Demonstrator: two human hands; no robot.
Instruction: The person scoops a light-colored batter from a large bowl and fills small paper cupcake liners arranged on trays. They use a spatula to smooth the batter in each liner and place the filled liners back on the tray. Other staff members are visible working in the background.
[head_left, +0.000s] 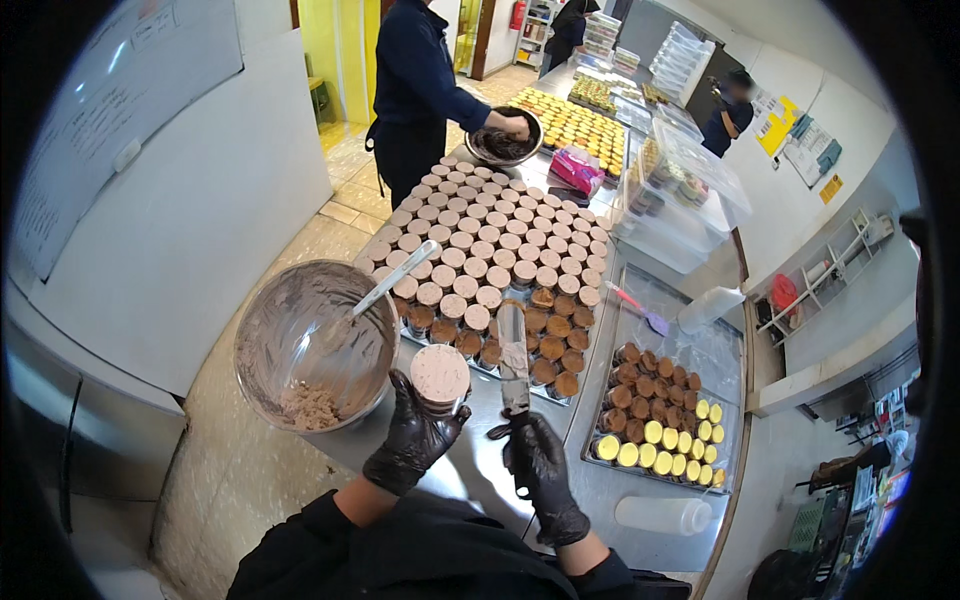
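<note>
My left hand (424, 431), in a black glove, holds a clear dessert cup (440, 375) whose top is level with pale pinkish-brown cream. In my black-gloved right hand (536, 465) is an offset spatula (514, 352), its blade pointing away from me and smeared with cream. Left of the cup stands a large steel mixing bowl (259, 352) with cream streaks on its wall. A lump of cream (311, 405) lies low inside it, and a white-handled utensil (397, 277) leans over its rim. Beyond my hands, rows of cream-topped cups (484, 250) fill a tray; nearer rows show brown tops (551, 347).
On the right, a tray (600, 457) holds brown-topped and yellow-topped cups, a purple silicone brush (655, 324) and a squeeze bottle (709, 307). Another bottle (664, 516) lies nearer. Plastic bins (667, 232) stand behind. A co-worker's hand (516, 126) reaches into a bowl (504, 156).
</note>
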